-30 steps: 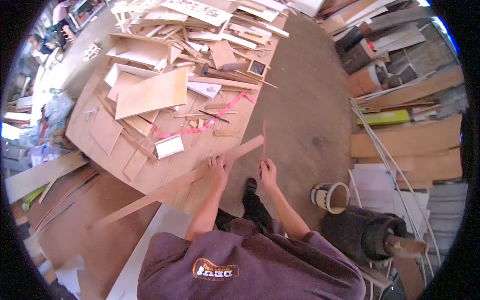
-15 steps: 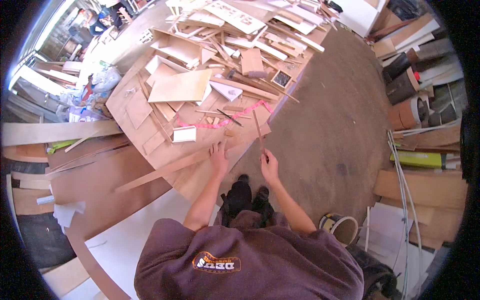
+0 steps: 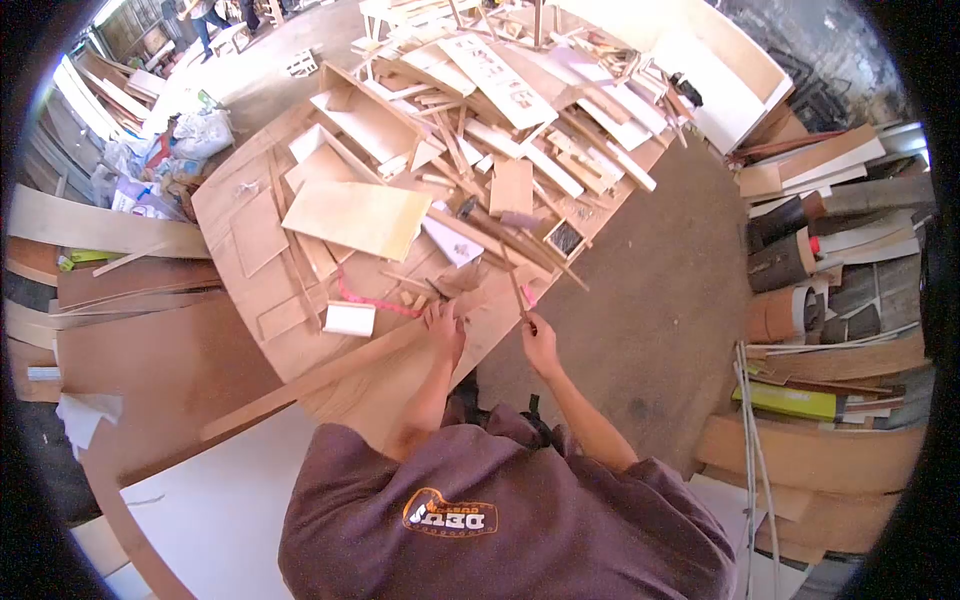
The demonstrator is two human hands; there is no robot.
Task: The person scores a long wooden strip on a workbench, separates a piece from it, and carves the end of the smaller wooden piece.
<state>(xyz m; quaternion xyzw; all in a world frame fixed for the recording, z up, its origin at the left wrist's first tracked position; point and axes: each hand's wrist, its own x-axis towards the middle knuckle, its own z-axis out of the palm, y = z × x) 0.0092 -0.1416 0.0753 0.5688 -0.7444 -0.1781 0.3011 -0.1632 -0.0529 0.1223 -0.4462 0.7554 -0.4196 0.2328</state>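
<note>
A long flat wooden strip (image 3: 330,372) lies slantwise across the near part of the wooden worktable (image 3: 255,140). My left hand (image 3: 445,332) is on this strip near its far end, fingers bent over it; their undersides are hidden. My right hand (image 3: 540,345) is closed round the lower end of a thin wooden stick (image 3: 515,280), which points up and away at the table's right edge. A pink measuring tape (image 3: 380,303) lies just beyond the strip, partly covered by it. A dark, slim pencil-like thing (image 3: 437,289) lies close to my left fingertips.
Wood offcuts (image 3: 490,130) are heaped across the table's far side. A pale board (image 3: 355,217) and a small white block (image 3: 349,319) lie nearer. Planks (image 3: 810,440) are stacked at the right, plastic bags (image 3: 200,135) at the left. Far off stands a person (image 3: 203,20).
The view has shifted, showing more of the far side. My left hand and the strip have moved further over the table, covering part of the pink tape. My right hand still holds the stick.
</note>
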